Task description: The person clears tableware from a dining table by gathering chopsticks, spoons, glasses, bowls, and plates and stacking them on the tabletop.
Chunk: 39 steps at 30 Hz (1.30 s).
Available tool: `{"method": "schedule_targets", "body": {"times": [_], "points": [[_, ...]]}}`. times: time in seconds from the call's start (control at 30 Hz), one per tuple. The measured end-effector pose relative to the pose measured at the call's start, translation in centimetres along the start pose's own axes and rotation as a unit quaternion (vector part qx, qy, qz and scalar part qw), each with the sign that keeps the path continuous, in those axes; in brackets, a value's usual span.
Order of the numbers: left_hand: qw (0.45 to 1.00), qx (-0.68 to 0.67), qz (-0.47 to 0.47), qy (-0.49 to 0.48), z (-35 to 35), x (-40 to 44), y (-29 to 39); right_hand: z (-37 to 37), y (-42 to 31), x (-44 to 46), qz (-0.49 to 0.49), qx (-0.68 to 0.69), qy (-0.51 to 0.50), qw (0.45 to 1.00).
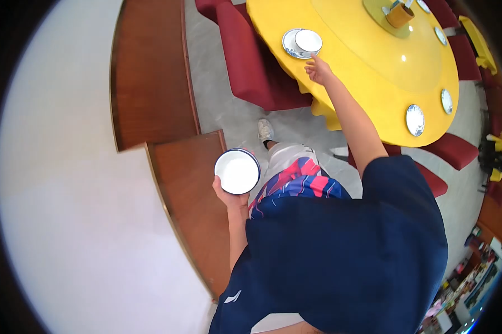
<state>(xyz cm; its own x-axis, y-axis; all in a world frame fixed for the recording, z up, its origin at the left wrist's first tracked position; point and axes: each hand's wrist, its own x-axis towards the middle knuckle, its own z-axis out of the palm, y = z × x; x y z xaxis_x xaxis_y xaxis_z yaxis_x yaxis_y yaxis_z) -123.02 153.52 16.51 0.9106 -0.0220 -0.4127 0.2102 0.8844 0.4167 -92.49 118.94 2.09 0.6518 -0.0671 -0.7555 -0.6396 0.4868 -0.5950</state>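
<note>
Clearly mouth-up, both of them

On my feed, the left hand [228,198] curls around a white bowl [237,171]; the right hand [319,71], loosely open, grips nothing beside the second bowl [309,40], round-rimmed on a plate [289,45] on the bench [365,80]. Contact I can't tell.

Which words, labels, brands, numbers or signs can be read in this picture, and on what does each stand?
No text can be read.
Shirt: white mark, no letters legible.
Items at lower right: too small and blurred to read.
Plate under the bowl: blue pattern, no legible words.
</note>
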Motion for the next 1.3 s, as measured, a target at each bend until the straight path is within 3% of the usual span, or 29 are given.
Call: {"method": "schedule_targets", "body": {"times": [0.1, 0.2, 0.27, 0.4, 0.57, 0.7, 0.83, 0.97, 1.13, 1.3], "points": [[1.0, 0.019, -0.009, -0.012, 1.9, 3.6, 2.6, -0.9, -1.1, 5.4, 0.022, 0.084, 0.081, 0.993], [0.999, 0.027, -0.025, -0.012, 3.6, 7.9, 6.4, -1.1, -1.2, 9.6, 0.02, 0.104, 0.097, 0.99], [0.997, -0.023, -0.022, -0.065, 3.3, 9.5, 7.1, -1.1, -0.7, 10.2, 0.015, 0.077, 0.11, 0.991], [0.997, 0.004, -0.03, -0.064, 4.2, 12.4, 8.5, -0.3, -0.4, 9.6, -0.014, 0.026, 0.155, 0.987], [0.994, 0.09, -0.057, -0.028, 4.8, 14.9, 8.4, -1.1, 0.1, 8.6, -0.114, -0.212, 0.184, 0.953], [0.982, 0.094, -0.134, -0.095, 6.7, 17.8, 9.1, 0.4, -0.2, 7.0, -0.18, -0.178, 0.204, 0.946], [0.968, 0.111, -0.176, -0.141, 8.1, 21.8, 8.2, 5.3, -2.2, -3.1, -0.235, -0.148, 0.135, 0.951], [0.952, 0.139, -0.212, -0.173, 9.6, 26.1, 7.2, 11.0, -3.9, -15.3, -0.226, -0.119, 0.005, 0.967], [0.951, 0.176, -0.226, -0.115, 10.7, 33.9, 9.0, 18.4, -4.9, -18.1, -0.252, -0.201, -0.05, 0.945], [0.919, 0.184, -0.298, -0.184, 9.4, 40.9, 12.7, 25.2, -5.8, -15.9, -0.247, -0.273, -0.025, 0.929]]}}
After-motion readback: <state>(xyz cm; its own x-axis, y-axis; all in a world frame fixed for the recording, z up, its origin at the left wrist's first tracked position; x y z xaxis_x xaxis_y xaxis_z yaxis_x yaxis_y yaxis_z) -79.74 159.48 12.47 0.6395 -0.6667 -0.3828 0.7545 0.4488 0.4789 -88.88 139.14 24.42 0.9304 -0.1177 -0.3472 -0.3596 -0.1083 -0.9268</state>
